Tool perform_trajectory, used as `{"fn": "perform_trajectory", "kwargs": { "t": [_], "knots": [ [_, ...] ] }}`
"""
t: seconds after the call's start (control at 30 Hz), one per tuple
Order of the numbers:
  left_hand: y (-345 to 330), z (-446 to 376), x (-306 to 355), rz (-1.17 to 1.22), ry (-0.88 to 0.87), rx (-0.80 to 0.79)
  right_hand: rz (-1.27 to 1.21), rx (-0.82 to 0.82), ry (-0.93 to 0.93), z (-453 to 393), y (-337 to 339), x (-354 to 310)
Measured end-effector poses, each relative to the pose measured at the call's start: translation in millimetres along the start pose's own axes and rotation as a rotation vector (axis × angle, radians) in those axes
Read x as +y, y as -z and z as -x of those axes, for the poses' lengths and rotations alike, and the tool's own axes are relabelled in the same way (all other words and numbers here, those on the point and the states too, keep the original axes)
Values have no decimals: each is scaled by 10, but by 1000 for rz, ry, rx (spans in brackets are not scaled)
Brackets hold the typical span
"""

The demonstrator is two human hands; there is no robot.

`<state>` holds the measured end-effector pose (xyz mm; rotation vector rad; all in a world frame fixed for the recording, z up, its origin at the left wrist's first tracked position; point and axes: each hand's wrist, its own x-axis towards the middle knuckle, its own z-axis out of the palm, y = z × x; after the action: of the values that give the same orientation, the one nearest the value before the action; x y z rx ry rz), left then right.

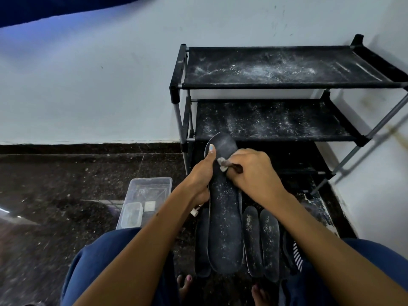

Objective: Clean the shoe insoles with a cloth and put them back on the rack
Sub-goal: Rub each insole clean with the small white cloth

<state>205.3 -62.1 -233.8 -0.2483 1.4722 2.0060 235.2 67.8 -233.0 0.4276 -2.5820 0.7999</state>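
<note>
Fingers of left hand (pixel 202 173) grip insole (pixel 223 202) edge; right hand (pixel 254 171) pinches cloth (pixel 223 164).

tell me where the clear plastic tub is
The clear plastic tub sits on the dark floor, left of the left hand and the black shoe rack.

Black dusted with white, against a pale wall

The held insole (pixel 223 208) is black, flecked with white specks, as are the spare insoles (pixel 261 241) on the floor. The rack (pixel 273 120) has black shelves smeared with white powder and grey poles. The cloth (pixel 222 164) is white with a brown patch. The floor (pixel 72 180) is dark speckled stone; the wall (pixel 99 85) is pale blue-white. The trousers (pixel 103 257) are navy, a fabric piece (pixel 297 255) is black-and-white striped, and the box (pixel 148 199) is clear.
</note>
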Motion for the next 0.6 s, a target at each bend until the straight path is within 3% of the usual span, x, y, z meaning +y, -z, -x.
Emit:
{"fn": "perform_trajectory", "kwargs": {
  "t": [0.13, 0.2, 0.27, 0.37, 0.5, 0.6],
  "knots": [
    [-30, 39, 28, -2, -15, -48, 55, 223, -106, 2, 59, 109],
    [-32, 37, 26, -12, -21, -19, 57, 177, -80, 34, 60, 92],
    [-14, 32, 27, -34, -20, 11, 36, 27, -41, 58, 68, 54],
    [10, 39, 24, -60, 0, 13, -86, -125, -169, 38, 177, 111],
    [-3, 47, 53, -12, -17, -7, -142, 104, -198, 29, 228, 141],
    [-14, 18, 31, 10, -36, -5, -123, 90, -46, 28, 131, 96]
  ]
}}
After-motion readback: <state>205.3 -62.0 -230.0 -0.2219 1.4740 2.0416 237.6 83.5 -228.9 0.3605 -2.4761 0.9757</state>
